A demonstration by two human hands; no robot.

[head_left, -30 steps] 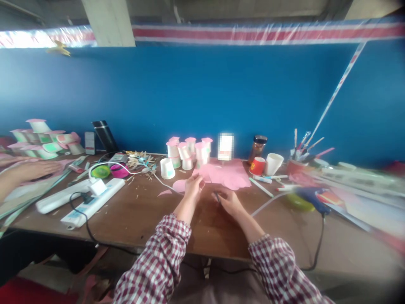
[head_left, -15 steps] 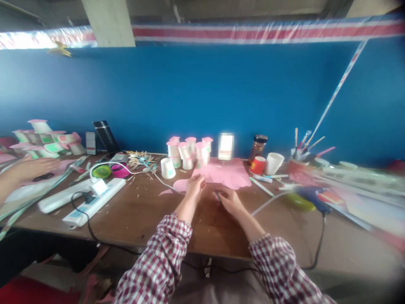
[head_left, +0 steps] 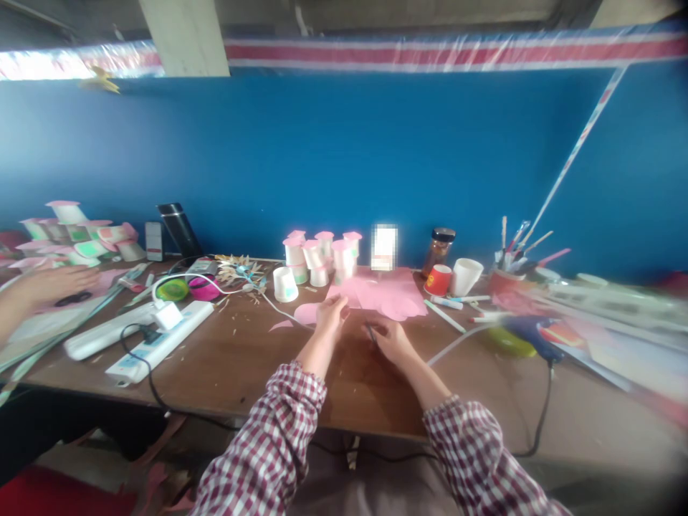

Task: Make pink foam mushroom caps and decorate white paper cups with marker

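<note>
My left hand point(head_left: 329, 317) rests near the middle of the wooden table point(head_left: 241, 358), fingers curled and pinching the edge of a pink paper sheet point(head_left: 387, 294). My right hand point(head_left: 390, 338) lies just to its right, closed on a thin dark tool point(head_left: 370, 332) that looks like scissors or a pen. The pink paper spreads out behind both hands. A group of white paper cups with pink lids point(head_left: 322, 258) stands just beyond it.
Two white power strips point(head_left: 155, 337) with a black cable lie at the left. Another person's hand point(head_left: 48, 283) works at the far left near stacked cups point(head_left: 80, 236). A red cup point(head_left: 438, 281), a white cup point(head_left: 465, 276), a jar point(head_left: 438, 251), markers and a blue glue gun point(head_left: 529, 333) sit right.
My hands have hardly moved. The other person's hand at the far left has drawn back slightly toward the left.
</note>
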